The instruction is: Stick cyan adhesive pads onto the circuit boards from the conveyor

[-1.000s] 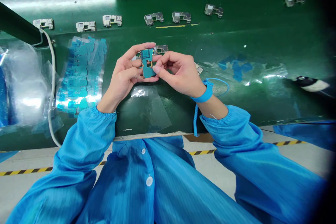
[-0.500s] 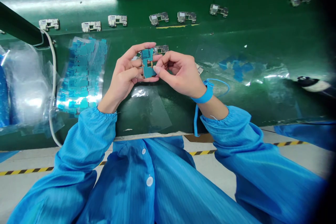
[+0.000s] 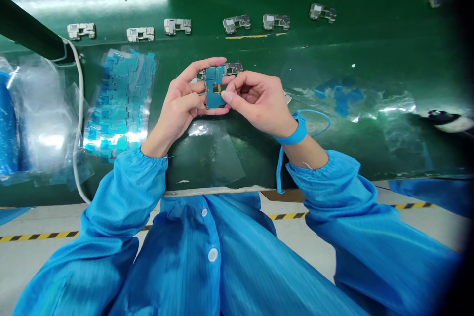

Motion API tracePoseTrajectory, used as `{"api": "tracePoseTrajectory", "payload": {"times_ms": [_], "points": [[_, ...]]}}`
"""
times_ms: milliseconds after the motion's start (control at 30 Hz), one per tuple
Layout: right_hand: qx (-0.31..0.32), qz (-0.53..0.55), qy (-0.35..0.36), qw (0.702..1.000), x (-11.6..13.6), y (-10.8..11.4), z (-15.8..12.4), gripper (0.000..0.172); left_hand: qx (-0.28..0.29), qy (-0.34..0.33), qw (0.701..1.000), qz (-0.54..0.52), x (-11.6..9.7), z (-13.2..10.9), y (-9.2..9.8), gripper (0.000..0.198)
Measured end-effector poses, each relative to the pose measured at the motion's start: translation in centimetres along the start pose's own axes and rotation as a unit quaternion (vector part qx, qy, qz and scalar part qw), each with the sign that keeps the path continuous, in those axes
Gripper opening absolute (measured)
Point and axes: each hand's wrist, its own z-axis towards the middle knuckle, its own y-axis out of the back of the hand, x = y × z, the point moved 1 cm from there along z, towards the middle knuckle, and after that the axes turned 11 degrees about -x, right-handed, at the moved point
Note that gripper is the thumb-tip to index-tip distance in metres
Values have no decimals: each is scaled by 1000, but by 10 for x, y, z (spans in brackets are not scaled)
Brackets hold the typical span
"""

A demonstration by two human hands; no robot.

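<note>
My left hand point(image 3: 185, 90) holds a small circuit board point(image 3: 214, 99) upright by its edges, its blue-covered face towards me. My right hand point(image 3: 259, 96), with a blue strap round its wrist, has thumb and forefinger pinched at the board's lower right edge. Whether a bit of film is in that pinch is too small to tell. Behind the held board, another metal-shielded circuit board point(image 3: 234, 68) lies on the green bench, partly hidden by my fingers. A clear plastic sheet point(image 3: 218, 153) lies on the bench below my hands.
Several shielded boards point(image 3: 177, 26) lie in a row along the back. At left are a sheet of blue film pieces point(image 3: 120, 103), a white cable point(image 3: 80, 123) and clear plastic bags point(image 3: 46, 118). Blue film scraps point(image 3: 340, 96) lie at right, near a coiled blue cord point(image 3: 280, 173).
The view has shifted slightly, so the bench things appear further right. My hands keep nearly the same hold on the circuit board, and the right pinch stays at its edge.
</note>
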Motion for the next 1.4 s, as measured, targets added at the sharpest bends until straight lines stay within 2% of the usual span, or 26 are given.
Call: {"api": "tracePoseTrajectory", "payload": {"times_ms": [200,467,767,1000,1167,1400], "points": [[0,-2,4,1000,-1,0,0,48,-2,3,1000,5,1,1,1,71],[0,-7,-5,1000,1,1,-1,52,37,-28,999,4,12,9,7,76],[-1,-5,6,1000,-2,1,0,49,42,-39,998,15,17,14,10,77],[-4,-8,9,1000,-2,1,0,49,34,-27,999,1,15,12,9,80],[-6,-8,7,1000,-2,1,0,50,35,-35,998,30,13,10,8,81],[-6,-12,3,1000,-3,1,0,51,33,-33,999,23,8,7,5,74]]}}
